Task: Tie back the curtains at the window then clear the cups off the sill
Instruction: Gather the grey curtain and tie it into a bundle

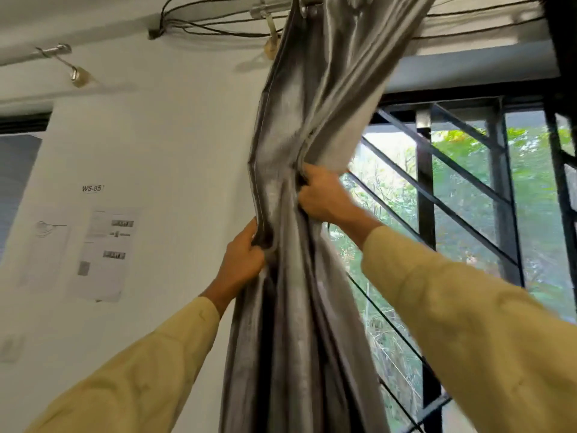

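Note:
A shiny grey curtain (293, 301) hangs from a rod at the top of the head view, bunched into a narrow column at the window's left side. My left hand (242, 260) grips the curtain's left edge at mid height. Higher and to the right, my right hand (321, 196) grips a fold on the curtain's right side. Both arms wear pale yellow sleeves and reach upward. No cups and no sill are in view.
A window with black metal bars (462, 170) and green trees behind fills the right. A white wall (175, 157) on the left carries taped paper sheets (103, 254). Dark cables (218, 26) run along the ceiling edge near the rod.

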